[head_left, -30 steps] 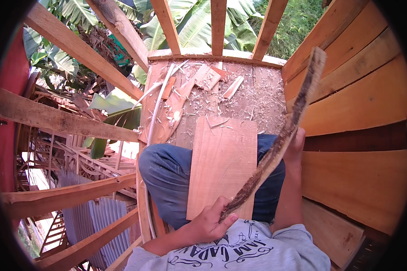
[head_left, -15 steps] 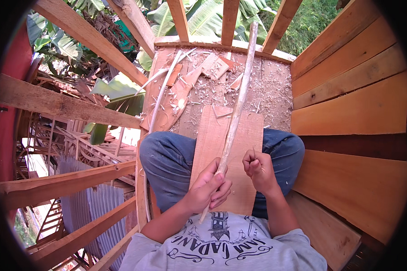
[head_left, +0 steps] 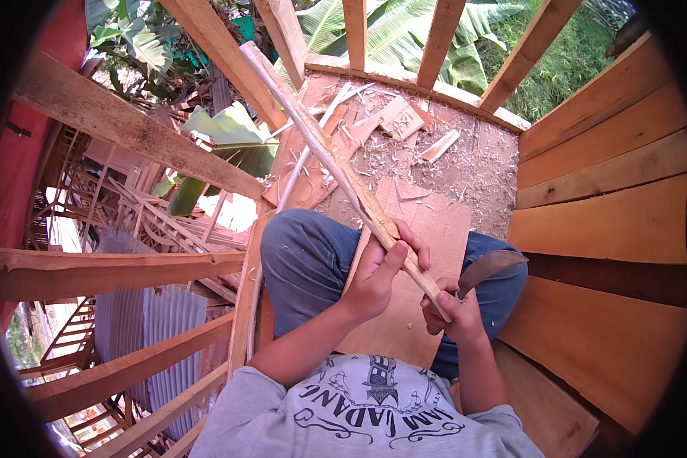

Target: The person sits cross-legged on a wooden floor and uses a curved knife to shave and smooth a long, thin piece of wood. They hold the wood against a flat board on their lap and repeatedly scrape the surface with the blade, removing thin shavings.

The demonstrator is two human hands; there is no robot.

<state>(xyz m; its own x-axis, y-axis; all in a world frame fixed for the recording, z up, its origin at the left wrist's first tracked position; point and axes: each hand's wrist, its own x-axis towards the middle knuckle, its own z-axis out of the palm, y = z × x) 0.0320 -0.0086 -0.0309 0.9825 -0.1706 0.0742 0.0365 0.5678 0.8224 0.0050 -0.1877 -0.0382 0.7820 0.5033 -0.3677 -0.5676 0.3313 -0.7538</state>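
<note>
A long, pale, peeled wooden stick slants from my lap up to the far left. My left hand is closed around its lower part, thumb lying along the wood. My right hand is closed on a knife, whose dark curved blade points out to the right over my knee. The stick's near end also meets the fingers and thumb of that hand; the knife's handle is mostly hidden. Beneath both hands, a flat wooden board lies across my lap.
Shavings litter the wooden floor, with offcuts and thin strips at the far side. Plank walls close in on the right. Spaced wooden rails run along the left, with corrugated sheets beyond.
The stick has swung from leaning slightly right to slanting far left. My right hand has met its near end, and the knife blade now shows broadside. The view has shifted a little.
</note>
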